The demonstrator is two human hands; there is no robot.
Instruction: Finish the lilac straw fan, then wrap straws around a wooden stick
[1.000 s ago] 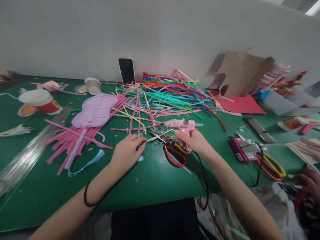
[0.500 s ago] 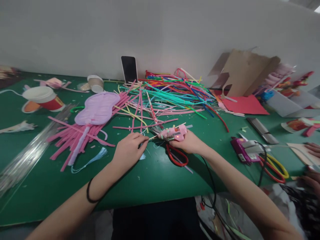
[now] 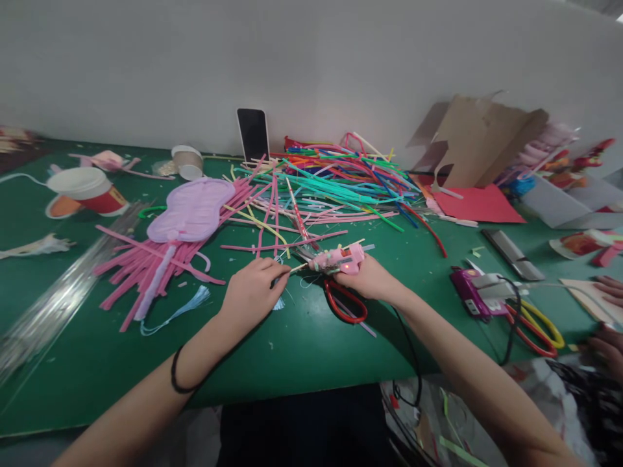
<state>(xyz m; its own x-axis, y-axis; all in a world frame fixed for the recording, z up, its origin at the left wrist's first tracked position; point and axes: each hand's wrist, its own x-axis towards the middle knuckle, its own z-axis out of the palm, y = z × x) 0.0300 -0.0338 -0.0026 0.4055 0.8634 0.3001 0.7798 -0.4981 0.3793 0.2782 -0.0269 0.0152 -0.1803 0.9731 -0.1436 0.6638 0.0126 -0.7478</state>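
Observation:
My right hand is wrapped round a pink hot glue gun, whose small orange light glows. Its nozzle points left, towards my left hand. Between the pinched thumb and fingers of that left hand is a thin pale stick, its far end at the nozzle's dark tip. Whether the two touch, I cannot tell. Red-handled scissors lie under the glue gun. A lilac fan-shaped piece with a fuzzy handle rests on pink pipe cleaners, left of my hands; a pale blue tassel lies beside it.
Behind my hands is a heap of coloured pipe cleaners, with a phone propped at the wall. Paper cups stand at left. A purple power strip, more scissors and another person's hand are at right.
Both hands keep almost the same place and the same hold. The whole view has shifted very slightly; nothing was taken up or let go.

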